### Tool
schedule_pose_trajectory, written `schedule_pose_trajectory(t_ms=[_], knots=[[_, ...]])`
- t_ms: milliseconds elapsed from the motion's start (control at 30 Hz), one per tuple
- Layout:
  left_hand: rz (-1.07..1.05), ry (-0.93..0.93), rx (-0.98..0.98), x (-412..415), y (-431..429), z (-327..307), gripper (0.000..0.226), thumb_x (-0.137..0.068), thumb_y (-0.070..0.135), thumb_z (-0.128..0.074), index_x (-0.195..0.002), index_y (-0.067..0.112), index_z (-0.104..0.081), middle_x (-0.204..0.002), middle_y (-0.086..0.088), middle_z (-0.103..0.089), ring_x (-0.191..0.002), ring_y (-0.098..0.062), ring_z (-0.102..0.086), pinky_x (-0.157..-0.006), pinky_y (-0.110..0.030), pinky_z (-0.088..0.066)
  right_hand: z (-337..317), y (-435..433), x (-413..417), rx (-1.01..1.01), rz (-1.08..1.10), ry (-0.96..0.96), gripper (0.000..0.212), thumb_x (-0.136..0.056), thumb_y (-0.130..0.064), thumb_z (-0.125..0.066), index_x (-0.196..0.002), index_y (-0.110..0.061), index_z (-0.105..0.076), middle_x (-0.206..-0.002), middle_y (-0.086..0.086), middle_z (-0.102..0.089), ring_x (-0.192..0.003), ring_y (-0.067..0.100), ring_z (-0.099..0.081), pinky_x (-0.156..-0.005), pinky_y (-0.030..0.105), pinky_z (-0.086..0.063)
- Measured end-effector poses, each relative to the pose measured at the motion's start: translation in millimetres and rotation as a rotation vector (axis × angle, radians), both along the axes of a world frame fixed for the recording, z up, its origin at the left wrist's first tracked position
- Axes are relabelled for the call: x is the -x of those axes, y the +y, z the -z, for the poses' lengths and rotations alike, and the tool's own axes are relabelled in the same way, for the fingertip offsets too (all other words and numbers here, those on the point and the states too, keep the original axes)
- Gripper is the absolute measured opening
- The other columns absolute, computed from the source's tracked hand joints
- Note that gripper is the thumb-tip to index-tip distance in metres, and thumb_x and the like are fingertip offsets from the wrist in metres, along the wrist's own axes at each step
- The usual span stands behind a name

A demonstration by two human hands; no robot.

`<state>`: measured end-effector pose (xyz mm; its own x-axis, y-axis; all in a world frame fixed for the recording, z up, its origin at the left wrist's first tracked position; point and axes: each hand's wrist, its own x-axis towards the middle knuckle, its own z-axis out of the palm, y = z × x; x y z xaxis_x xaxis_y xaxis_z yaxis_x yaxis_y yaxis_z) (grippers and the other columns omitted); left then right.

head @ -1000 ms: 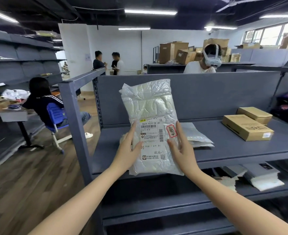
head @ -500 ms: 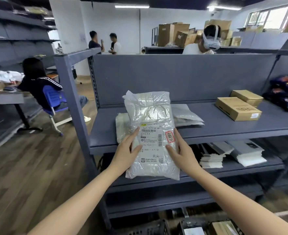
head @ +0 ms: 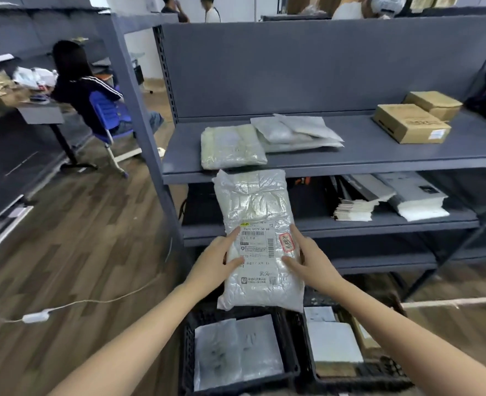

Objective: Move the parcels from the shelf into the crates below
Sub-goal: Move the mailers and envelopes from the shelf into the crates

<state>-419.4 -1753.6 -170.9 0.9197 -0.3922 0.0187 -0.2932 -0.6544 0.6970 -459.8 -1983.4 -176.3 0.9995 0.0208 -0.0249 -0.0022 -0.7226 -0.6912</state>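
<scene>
I hold a white plastic parcel (head: 257, 224) with a printed label upright in front of the lower shelves. My left hand (head: 217, 260) grips its left edge and my right hand (head: 311, 260) grips its right edge. It hangs above two black crates on the floor: the left crate (head: 187, 352) holds flat grey mailers, the right crate (head: 359, 381) holds white and brown parcels. On the grey shelf (head: 379, 162) lie another white parcel (head: 231, 145), grey mailers (head: 296, 132) and two cardboard boxes (head: 411, 122).
The lower shelf carries stacks of white envelopes (head: 393, 201). A grey shelf post (head: 138, 110) stands left of the parcel. A cable with a white switch (head: 34, 317) crosses the wood floor. A person (head: 78, 81) sits on a blue chair at the left.
Both hands have lowered the parcel from in front of the shelf down toward the crates. My view has tilted down, bringing the crates into sight.
</scene>
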Motion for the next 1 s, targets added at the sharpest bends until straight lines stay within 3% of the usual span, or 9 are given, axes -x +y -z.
schedule_pose_trajectory(t_ms=[100, 233, 367, 600, 667, 733, 800, 867, 1000], knots=[[0.024, 0.066, -0.069, 11, 1, 23, 0.077, -0.090, 0.030, -0.061, -0.149, 0.035, -0.013, -0.101, 0.009, -0.040, -0.083, -0.003, -0.040, -0.073, -0.016, -0.034, 25, 0, 7, 0.018, -0.019, 0.076, 0.074, -0.091, -0.034, -0.055, -0.151, -0.031, -0.011, -0.117, 0.001, -0.052, -0.094, 0.012, -0.054, -0.088, 0.032, -0.049], [0.030, 0.146, -0.122, 7, 0, 61, 0.077, -0.090, 0.031, -0.061, -0.149, 0.039, -0.012, -0.104, 0.007, -0.044, -0.080, -0.003, -0.044, -0.076, -0.018, -0.040, 59, 1, 7, 0.034, -0.004, 0.197, 0.074, -0.094, -0.031, -0.054, -0.152, -0.026, -0.008, -0.128, 0.003, -0.044, -0.106, 0.017, -0.053, -0.093, 0.027, -0.042], [0.038, 0.225, -0.200, -9, -10, 112, 0.077, -0.091, 0.034, -0.059, -0.149, 0.040, -0.009, -0.099, 0.007, -0.040, -0.075, -0.003, -0.042, -0.068, -0.020, -0.037, 109, -3, -6, 0.054, -0.011, 0.298, 0.074, -0.095, -0.031, -0.051, -0.152, -0.026, -0.004, -0.112, 0.000, -0.039, -0.087, 0.011, -0.049, -0.087, 0.027, -0.043], [0.043, 0.330, -0.288, -34, -17, 239, 0.081, -0.091, 0.035, -0.060, -0.149, 0.041, -0.004, -0.095, 0.006, -0.039, -0.076, -0.008, -0.045, -0.067, -0.021, -0.039, 231, -8, -35, 0.100, -0.046, 0.429, 0.075, -0.096, -0.031, -0.049, -0.151, -0.027, 0.003, -0.119, 0.002, -0.038, -0.072, 0.004, -0.042, -0.080, 0.023, -0.041], [0.046, 0.366, -0.301, -40, -17, 284, 0.082, -0.090, 0.034, -0.062, -0.150, 0.039, -0.005, -0.098, 0.004, -0.042, -0.080, -0.010, -0.048, -0.071, -0.021, -0.040, 276, -7, -41, 0.093, -0.051, 0.459, 0.074, -0.097, -0.031, -0.048, -0.151, -0.028, 0.003, -0.114, 0.000, -0.037, -0.070, 0.005, -0.044, -0.078, 0.023, -0.043], [0.046, 0.390, -0.290, -43, -17, 333, 0.084, -0.089, 0.031, -0.063, -0.151, 0.033, -0.007, -0.115, -0.004, -0.049, -0.101, -0.018, -0.053, -0.080, -0.022, -0.040, 325, -6, -46, 0.095, -0.053, 0.483, 0.075, -0.097, -0.031, -0.048, -0.151, -0.028, 0.004, -0.108, -0.003, -0.033, -0.068, 0.004, -0.044, -0.078, 0.022, -0.043], [0.052, 0.404, -0.288, -48, -16, 383, 0.085, -0.088, 0.029, -0.065, -0.151, 0.029, -0.008, -0.138, -0.010, -0.044, -0.122, -0.025, -0.046, -0.093, -0.023, -0.039, 378, -5, -53, 0.098, -0.067, 0.495, 0.076, -0.096, -0.033, -0.048, -0.151, -0.027, 0.004, -0.108, -0.003, -0.034, -0.073, 0.006, -0.046, -0.084, 0.023, -0.044], [0.048, 0.408, -0.286, -53, -17, 435, 0.085, -0.088, 0.028, -0.065, -0.151, 0.029, -0.009, -0.148, -0.006, -0.035, -0.127, -0.026, -0.043, -0.098, -0.022, -0.036, 431, -6, -59, 0.103, -0.083, 0.512, 0.077, -0.095, -0.035, -0.050, -0.151, -0.027, 0.003, -0.113, -0.001, -0.037, -0.084, 0.010, -0.049, -0.088, 0.024, -0.044], [0.072, 0.468, -0.284, -52, -19, 529, 0.084, -0.088, 0.024, -0.065, -0.151, 0.029, -0.010, -0.138, -0.011, -0.043, -0.122, -0.025, -0.047, -0.094, -0.020, -0.038, 532, -6, -59, 0.112, -0.102, 0.570, 0.082, -0.092, -0.039, -0.056, -0.152, -0.024, 0.000, -0.129, 0.006, -0.038, -0.109, 0.018, -0.053, -0.095, 0.024, -0.042]])
